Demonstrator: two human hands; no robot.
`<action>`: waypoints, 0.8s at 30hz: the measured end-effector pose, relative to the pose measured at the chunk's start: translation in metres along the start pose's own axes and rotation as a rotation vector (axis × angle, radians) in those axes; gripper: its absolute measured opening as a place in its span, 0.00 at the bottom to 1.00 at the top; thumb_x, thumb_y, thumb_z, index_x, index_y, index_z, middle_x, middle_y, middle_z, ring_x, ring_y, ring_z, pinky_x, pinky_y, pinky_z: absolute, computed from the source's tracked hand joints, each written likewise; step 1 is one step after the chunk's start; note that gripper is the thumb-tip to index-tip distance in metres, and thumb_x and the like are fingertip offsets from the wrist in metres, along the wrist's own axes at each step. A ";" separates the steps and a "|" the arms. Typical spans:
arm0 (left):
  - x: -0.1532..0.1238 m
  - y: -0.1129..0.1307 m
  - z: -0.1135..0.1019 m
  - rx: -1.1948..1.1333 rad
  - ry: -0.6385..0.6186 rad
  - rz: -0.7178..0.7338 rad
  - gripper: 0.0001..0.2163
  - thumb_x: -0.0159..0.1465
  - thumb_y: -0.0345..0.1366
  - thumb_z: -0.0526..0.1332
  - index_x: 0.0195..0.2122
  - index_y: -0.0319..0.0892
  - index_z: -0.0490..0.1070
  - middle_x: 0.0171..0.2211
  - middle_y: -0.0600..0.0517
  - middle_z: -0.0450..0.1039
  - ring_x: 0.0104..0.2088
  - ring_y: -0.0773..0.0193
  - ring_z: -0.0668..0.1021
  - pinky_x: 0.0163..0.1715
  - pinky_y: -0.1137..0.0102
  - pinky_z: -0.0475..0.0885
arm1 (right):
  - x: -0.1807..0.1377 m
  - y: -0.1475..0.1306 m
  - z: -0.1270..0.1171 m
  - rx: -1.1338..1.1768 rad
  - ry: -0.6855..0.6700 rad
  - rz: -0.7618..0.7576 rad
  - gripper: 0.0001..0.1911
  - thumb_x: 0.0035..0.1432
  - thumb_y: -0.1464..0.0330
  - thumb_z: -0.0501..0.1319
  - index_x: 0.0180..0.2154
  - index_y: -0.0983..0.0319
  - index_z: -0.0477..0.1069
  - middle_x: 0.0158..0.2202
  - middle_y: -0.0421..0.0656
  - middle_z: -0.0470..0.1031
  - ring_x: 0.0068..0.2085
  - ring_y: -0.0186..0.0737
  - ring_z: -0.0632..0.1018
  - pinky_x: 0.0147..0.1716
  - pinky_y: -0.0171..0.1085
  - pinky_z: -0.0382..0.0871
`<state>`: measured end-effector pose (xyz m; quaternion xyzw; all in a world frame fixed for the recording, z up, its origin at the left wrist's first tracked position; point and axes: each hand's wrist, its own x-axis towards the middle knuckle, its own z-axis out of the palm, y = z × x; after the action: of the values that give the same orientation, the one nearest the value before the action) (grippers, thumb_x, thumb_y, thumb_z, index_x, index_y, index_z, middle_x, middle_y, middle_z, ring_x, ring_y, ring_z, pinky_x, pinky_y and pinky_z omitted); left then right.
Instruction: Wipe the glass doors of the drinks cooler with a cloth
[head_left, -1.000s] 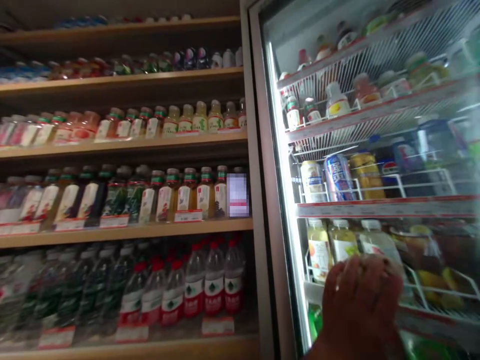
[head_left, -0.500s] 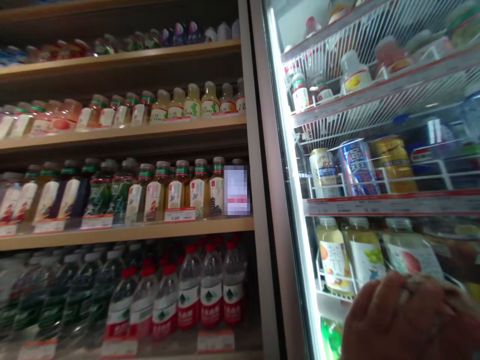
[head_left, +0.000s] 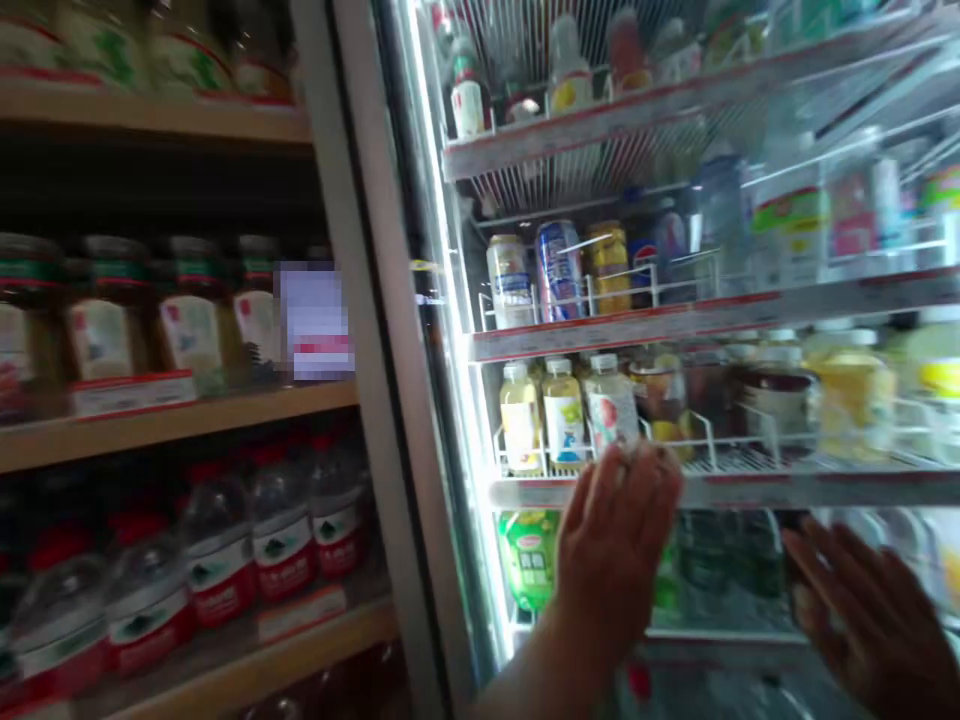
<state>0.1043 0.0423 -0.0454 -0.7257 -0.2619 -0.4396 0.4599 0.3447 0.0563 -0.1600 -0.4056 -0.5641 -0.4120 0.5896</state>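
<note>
My left hand [head_left: 615, 550] lies flat against the glass door [head_left: 450, 330] of a lit drinks cooler, fingers stretched upward and holding nothing. Its fingertips reach the wire shelf [head_left: 750, 488] that carries three pale juice bottles [head_left: 562, 410]. My right hand [head_left: 877, 620] is at the lower right, fingers spread and empty, close to the glass in front of dark green bottles [head_left: 720, 560]. A bright green bottle [head_left: 529, 555] stands just left of my left wrist.
The cooler's grey door frame [head_left: 382, 420] runs down the middle. Cans [head_left: 559, 270] fill the shelf above. To the left, wooden shelves [head_left: 172, 425] hold tea bottles [head_left: 187, 320] and red-capped water bottles [head_left: 277, 530].
The view has swung right and down, so the cooler now fills most of it. My left hand stays on the glass. My right hand has come into view at the lower right.
</note>
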 end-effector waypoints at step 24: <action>0.005 0.024 0.016 0.097 0.033 -0.135 0.24 0.69 0.30 0.52 0.66 0.44 0.60 0.68 0.55 0.59 0.70 0.59 0.56 0.68 0.60 0.58 | 0.002 0.029 -0.027 -0.096 -0.183 -0.141 0.37 0.60 0.69 0.63 0.68 0.52 0.55 0.65 0.47 0.66 0.65 0.51 0.68 0.68 0.50 0.54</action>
<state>0.1320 0.0463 -0.0542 -0.6758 -0.3235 -0.4683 0.4683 0.3809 0.0407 -0.1592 -0.4287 -0.6223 -0.4402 0.4850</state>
